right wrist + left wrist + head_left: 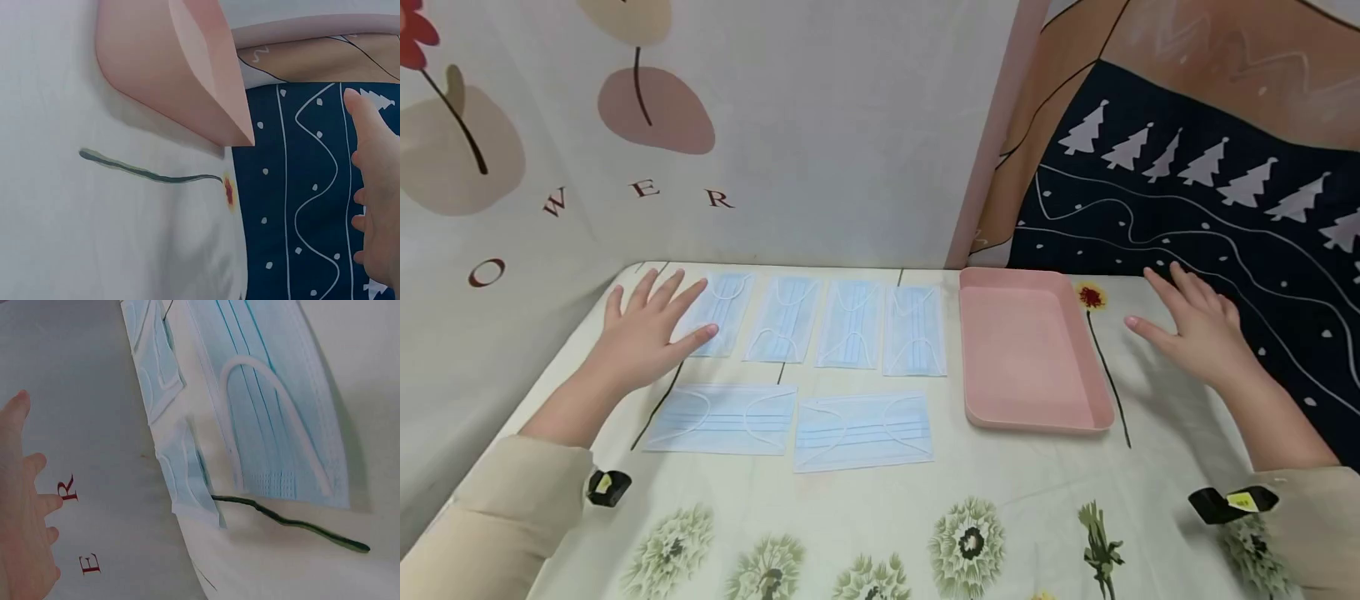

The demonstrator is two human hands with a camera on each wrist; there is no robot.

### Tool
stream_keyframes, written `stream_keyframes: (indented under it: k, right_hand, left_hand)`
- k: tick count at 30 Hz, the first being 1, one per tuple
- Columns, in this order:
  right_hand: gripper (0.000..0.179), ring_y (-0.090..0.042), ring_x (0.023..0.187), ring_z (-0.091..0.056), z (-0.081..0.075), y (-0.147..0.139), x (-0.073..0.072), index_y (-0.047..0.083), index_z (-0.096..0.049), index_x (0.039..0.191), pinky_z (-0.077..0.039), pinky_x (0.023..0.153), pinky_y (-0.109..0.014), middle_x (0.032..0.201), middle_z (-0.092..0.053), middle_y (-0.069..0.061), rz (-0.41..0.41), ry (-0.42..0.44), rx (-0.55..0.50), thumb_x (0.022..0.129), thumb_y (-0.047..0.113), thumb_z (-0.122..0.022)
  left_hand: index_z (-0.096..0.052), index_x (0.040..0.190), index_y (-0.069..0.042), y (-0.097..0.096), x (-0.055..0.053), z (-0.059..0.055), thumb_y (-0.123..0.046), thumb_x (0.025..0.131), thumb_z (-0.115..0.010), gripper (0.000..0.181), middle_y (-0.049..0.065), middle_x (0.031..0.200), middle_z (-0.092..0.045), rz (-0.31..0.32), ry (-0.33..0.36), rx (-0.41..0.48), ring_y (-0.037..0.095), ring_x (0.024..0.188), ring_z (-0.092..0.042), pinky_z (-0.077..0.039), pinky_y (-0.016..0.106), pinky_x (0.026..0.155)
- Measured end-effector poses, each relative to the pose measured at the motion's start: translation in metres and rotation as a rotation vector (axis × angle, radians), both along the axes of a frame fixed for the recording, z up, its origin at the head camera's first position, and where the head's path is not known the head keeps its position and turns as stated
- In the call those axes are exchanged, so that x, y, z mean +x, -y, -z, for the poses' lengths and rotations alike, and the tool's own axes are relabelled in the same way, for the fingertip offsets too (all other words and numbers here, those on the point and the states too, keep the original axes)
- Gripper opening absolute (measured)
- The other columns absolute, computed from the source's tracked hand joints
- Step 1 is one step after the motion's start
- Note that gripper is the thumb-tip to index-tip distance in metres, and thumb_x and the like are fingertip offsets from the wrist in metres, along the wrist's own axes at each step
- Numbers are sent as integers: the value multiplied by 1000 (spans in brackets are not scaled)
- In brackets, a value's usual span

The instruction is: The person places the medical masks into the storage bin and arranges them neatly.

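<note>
Several light-blue face masks lie flat on the table in two rows. In the back row, the leftmost mask (724, 304) is partly covered in the head view by my left hand (643, 333), whose fingers are spread. Two wider-lying masks make up the front row, a left mask (722, 419) and a right mask (865, 429); the left one shows large in the left wrist view. To the right of the masks stands a shallow pink tray (973, 400) with nothing in it. My right hand (1202, 337) hovers beyond its right side, fingers apart, holding nothing.
A white cloth (1030, 475) printed with flowers covers the table. Behind it hangs a pale curtain (850, 125) with printed letters, and at the back right a dark fabric (1150, 217) with white trees. Black straps sit at both sleeves.
</note>
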State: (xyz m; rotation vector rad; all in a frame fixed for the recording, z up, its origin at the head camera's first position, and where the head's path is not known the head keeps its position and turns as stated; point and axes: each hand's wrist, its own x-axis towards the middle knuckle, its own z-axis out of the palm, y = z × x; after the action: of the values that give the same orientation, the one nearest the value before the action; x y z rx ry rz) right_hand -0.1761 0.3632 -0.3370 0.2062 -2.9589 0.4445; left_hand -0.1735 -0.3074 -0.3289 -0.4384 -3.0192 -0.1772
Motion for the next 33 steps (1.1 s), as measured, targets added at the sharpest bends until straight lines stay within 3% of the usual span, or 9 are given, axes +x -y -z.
stream_keyframes:
  k: [7, 15, 23, 29, 31, 33]
  right_hand:
    - [72, -51, 138, -2, 14, 2, -1, 12, -16, 154, 6, 103, -68, 156, -5, -24, -68, 4, -148, 98, 39, -52]
    - [60, -49, 137, -13, 32, 7, 0, 10, -27, 151, -9, 104, -68, 153, -18, -25, -135, 23, -378, 100, 26, -53]
    - [55, -51, 132, -23, 51, 9, 0, 9, -30, 150, -17, 102, -66, 149, -27, -29, -117, 101, -500, 101, 25, -49]
    - [55, -52, 125, -33, 64, 11, -1, 11, -28, 151, -26, 97, -67, 146, -31, -30, -93, 168, -575, 102, 28, -47]
    - [55, -49, 125, -35, 67, 13, 0, 10, -30, 151, -33, 104, -49, 145, -33, -28, -100, 175, -599, 102, 27, -48]
    - [53, -34, 128, -40, 72, 15, 0, 7, -32, 150, -35, 102, -27, 144, -36, -27, -126, 163, -622, 102, 25, -48]
  left_hand:
    - [-27, 151, -14, -9, 11, 5, -52, 95, -48, 71, 22, 152, -23, 53, -38, 34, 43, 140, -8, 6, 66, 104]
    - [-37, 146, -10, -18, 21, 11, -46, 93, -56, 67, 21, 146, -35, 131, -43, 106, 43, 136, -20, 0, 64, 106]
    - [-46, 140, -6, -30, 29, 25, -39, 91, -63, 61, 19, 134, -50, 243, -41, 186, 39, 125, -39, -18, 62, 101]
    - [-49, 138, -5, -46, 35, 37, -37, 91, -64, 59, 16, 132, -54, 301, -10, 244, 39, 123, -45, -26, 59, 100]
    - [-49, 138, -4, -53, 36, 41, -36, 91, -65, 59, 16, 132, -54, 320, 10, 264, 39, 123, -46, -29, 59, 99]
    - [-49, 138, -4, -59, 38, 46, -36, 91, -65, 59, 16, 133, -54, 329, 32, 284, 39, 123, -46, -31, 59, 99]
